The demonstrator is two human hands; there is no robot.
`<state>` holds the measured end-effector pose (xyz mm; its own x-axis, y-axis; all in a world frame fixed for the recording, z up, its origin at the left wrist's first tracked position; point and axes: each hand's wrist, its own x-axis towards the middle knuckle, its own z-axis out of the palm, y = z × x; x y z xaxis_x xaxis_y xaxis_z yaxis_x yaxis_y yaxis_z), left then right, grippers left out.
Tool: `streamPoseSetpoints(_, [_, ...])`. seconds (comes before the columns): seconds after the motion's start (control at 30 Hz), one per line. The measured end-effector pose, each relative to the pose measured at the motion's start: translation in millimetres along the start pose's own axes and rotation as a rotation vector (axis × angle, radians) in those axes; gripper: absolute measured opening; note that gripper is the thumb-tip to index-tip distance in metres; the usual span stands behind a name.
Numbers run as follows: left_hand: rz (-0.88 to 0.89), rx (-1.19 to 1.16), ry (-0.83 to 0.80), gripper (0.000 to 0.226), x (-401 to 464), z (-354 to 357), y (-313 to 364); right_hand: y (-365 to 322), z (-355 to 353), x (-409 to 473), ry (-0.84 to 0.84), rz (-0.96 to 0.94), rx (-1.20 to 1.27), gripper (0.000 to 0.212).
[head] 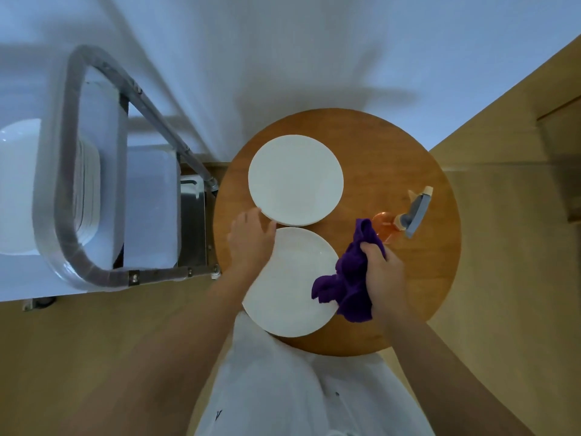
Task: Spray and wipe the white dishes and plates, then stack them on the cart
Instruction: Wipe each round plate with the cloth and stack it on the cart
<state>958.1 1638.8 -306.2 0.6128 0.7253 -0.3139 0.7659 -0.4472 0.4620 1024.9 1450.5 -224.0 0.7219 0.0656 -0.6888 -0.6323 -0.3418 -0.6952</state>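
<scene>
The near plate lies at the near edge of the round worktop, its rim overhanging that edge toward the person; the left hand rests on its left rim with fingers spread flat, pressing rather than gripping, and one fingertip touches the stack of plates toward the far edge; the right hand is closed around the purple cloth, which trails onto the plate's right rim.

The overhang looks like the main risk; a hard wiping stroke toward the near edge could tip or slide the plate off the worktop, since the left hand holds only one side; the spray bottle lies on its side just beyond the cloth near the right edge, so a wide sweep could probably knock it rolling; lifting a wet plate toward the cart, off the left edge, could let it slip.
</scene>
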Motion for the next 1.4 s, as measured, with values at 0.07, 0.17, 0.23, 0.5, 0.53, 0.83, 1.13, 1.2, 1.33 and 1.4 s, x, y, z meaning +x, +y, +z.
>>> streamPoseSetpoints(0.07, [-0.173,-0.093,-0.035,0.035,30,-4,4,-3,6,5,-0.006,0.015,-0.015,0.011])
streamPoseSetpoints(0.17, [-0.291,-0.096,-0.169,0.045,56,-1,5,-6,16,14,-0.012,0.008,-0.022,0.012])
streamPoseSetpoints(0.23, [-0.263,-0.040,-0.200,0.046,65,3,3,-7,22,19,-0.019,-0.011,-0.024,0.015])
streamPoseSetpoints(0.5, [-0.240,-0.126,-0.233,0.032,87,4,4,-19,33,30,-0.045,-0.086,-0.027,0.021])
streamPoseSetpoints(0.53, [-0.269,-0.207,-0.235,0.030,89,3,4,-20,33,29,-0.045,-0.093,-0.022,0.021])
streamPoseSetpoints(0.83, [-0.540,-0.997,-0.076,0.014,73,-14,11,-30,34,15,-0.053,-0.103,0.015,0.018])
streamPoseSetpoints(1.13, [-0.487,-1.609,-0.318,0.043,-3,-52,10,-44,25,-8,-0.174,-0.159,0.167,0.005])
streamPoseSetpoints(1.2, [-0.426,-1.645,-0.391,0.043,-25,-61,10,-47,24,-13,-0.239,-0.121,0.199,0.015])
streamPoseSetpoints(1.33, [-0.377,-1.661,-0.493,0.049,-65,-76,18,-43,32,-29,-0.284,-0.139,-0.145,0.067])
streamPoseSetpoints(1.4, [-0.349,-1.656,-0.479,0.051,-81,-80,23,-33,38,-34,-0.152,-0.350,-0.507,0.071])
